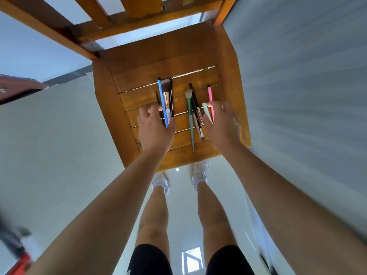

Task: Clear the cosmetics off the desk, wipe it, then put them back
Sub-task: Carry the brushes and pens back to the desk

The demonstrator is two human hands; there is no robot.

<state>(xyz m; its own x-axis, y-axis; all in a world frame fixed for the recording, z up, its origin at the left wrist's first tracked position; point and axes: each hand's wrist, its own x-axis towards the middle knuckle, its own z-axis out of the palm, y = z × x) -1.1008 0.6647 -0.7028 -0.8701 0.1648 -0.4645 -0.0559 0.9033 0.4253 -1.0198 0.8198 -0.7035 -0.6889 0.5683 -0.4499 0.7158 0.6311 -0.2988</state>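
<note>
Bare forearms reach down over the knees, both hands on the brushes. The left hand [154, 126] curls loosely around a blue pencil [162, 102] and a rose-gold-ferruled brush [166, 96]; the right hand [220, 124] pinches a mint-green pointed handle [207, 112] beside a pink pencil [210, 97]. A green-handled powder brush [190, 116] lies between them, all on the slatted wooden chair seat [228, 76]. Can't tell if it's parking or collecting. Next move needs a firm bundled grip.
</note>
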